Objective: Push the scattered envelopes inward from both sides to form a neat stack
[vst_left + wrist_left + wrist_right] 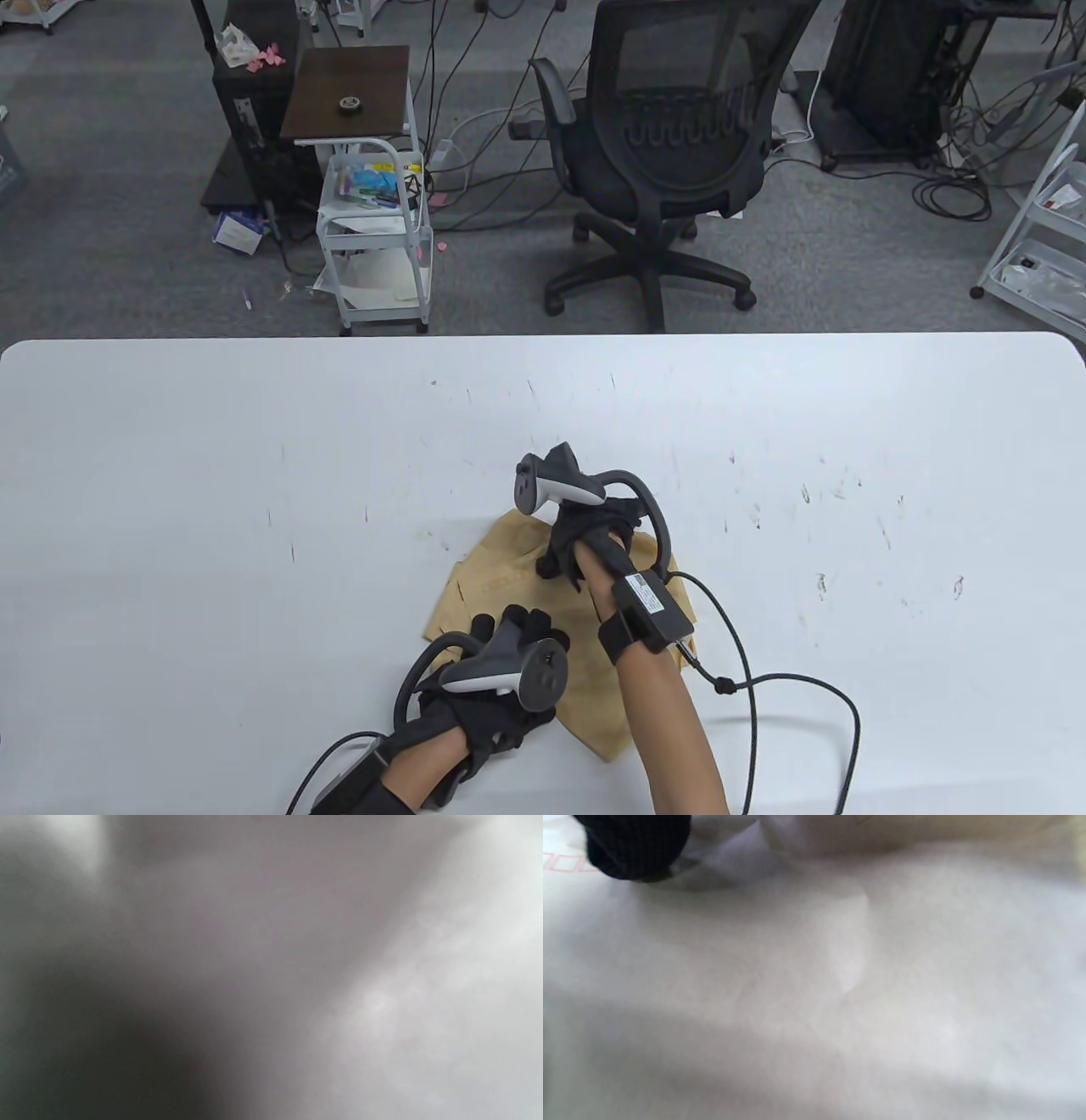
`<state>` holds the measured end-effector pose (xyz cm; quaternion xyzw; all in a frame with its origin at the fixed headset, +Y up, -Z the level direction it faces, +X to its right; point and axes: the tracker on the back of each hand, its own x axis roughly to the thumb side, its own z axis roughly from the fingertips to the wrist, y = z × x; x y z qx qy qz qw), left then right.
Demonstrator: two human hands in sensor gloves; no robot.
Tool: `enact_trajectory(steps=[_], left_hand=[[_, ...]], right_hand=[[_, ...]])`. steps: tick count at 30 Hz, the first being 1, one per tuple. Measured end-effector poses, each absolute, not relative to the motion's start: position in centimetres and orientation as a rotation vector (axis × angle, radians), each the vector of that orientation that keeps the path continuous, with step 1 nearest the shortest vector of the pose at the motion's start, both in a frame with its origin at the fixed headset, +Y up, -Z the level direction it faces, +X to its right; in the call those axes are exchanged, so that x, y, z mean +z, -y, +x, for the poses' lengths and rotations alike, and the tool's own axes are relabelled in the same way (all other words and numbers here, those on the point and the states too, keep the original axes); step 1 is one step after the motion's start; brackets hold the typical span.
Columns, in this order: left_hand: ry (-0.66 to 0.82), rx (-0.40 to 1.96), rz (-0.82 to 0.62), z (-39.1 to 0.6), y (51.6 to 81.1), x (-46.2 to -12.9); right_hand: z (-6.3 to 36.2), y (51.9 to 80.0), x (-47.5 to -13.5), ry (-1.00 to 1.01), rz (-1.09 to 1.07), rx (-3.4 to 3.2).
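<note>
Several brown paper envelopes (pixel 496 586) lie in an overlapping, uneven pile on the white table (pixel 212 475), near its front middle. My right hand (pixel 577 552) presses its fingers down on the far part of the pile. My left hand (pixel 509 632) rests on the pile's near left part, fingers pointing away from me. Neither hand grips anything. In the right wrist view a dark gloved fingertip (pixel 636 849) touches the pale envelope paper (pixel 840 963) very close up. The left wrist view is only a grey blur.
The right glove's cable (pixel 797 679) loops over the table to the right of the pile. Past the table's far edge stand an office chair (pixel 670 144) and a small white cart (pixel 373 229).
</note>
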<state>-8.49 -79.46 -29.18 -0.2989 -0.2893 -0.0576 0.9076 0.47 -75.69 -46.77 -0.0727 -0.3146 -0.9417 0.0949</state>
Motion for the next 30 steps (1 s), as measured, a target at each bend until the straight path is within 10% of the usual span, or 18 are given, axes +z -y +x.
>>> enact_trajectory(steps=[30], left_hand=[[0.582, -0.169, -0.606, -8.2, 79.5, -29.0]], right_hand=[[1.0, 75.7, -46.5, 1.117, -0.336, -2.767]])
